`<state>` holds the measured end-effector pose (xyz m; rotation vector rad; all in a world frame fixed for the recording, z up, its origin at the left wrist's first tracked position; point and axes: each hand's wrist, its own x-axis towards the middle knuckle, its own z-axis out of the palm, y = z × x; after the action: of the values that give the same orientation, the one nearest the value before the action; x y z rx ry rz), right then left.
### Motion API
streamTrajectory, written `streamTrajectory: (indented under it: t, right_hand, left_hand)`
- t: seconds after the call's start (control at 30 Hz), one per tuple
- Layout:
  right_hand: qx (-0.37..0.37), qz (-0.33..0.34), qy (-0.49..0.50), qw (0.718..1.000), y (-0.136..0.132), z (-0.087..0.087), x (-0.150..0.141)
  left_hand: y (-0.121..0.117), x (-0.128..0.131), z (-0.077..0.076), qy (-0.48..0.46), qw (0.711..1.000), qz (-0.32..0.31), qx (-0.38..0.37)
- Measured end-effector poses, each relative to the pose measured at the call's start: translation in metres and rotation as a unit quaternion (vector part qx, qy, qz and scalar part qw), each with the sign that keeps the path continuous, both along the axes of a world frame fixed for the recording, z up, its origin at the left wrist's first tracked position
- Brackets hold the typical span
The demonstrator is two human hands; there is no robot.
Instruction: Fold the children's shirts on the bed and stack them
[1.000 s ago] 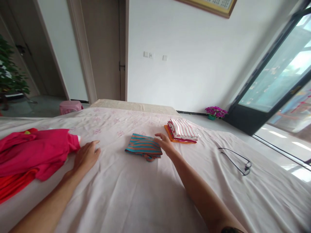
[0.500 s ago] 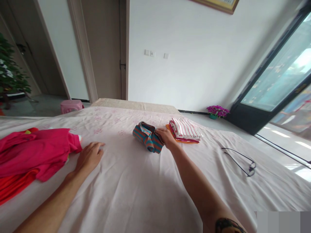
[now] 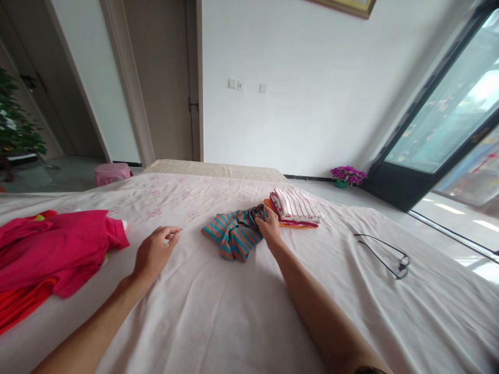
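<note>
A teal and orange striped garment (image 3: pixel 233 237) lies half unfolded and rumpled in the middle of the bed. My right hand (image 3: pixel 268 227) is closed on its right edge, lifting that edge a little. Just beyond it sits a small stack of folded clothes (image 3: pixel 295 207), red-and-white striped on top, orange below. My left hand (image 3: pixel 154 252) hovers low over the pale sheet (image 3: pixel 218 311) with loosely curled fingers and holds nothing. It is a short way right of a heap of bright pink and red clothes (image 3: pixel 50 248).
A thin black cord (image 3: pixel 384 256) lies on the sheet at the right. Past the bed are a pink stool (image 3: pixel 113 172), a doorway, a pot of purple flowers (image 3: pixel 346 177) on the floor and a large glass door at the right.
My right hand took hold of the folded striped garment, lifted it and pulled it open; it now lies rumpled. My left hand has drifted right, away from the pink heap.
</note>
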<state>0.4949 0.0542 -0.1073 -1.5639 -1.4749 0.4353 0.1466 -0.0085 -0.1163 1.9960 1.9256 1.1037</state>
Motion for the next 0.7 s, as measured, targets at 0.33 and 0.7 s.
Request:
streamTrajectory:
  t: [0.33,0.7]
  right_hand:
    - [0.011,0.213,-0.266,0.94,-0.03,0.012,-0.022]
    - [-0.042,0.279,0.256,0.925,-0.012,0.042,0.038]
  left_hand:
    - [0.024,0.128,0.021,-0.105,0.986,-0.078,-0.102]
    - [0.065,0.038,0.1,-0.442,0.893,0.01,0.081]
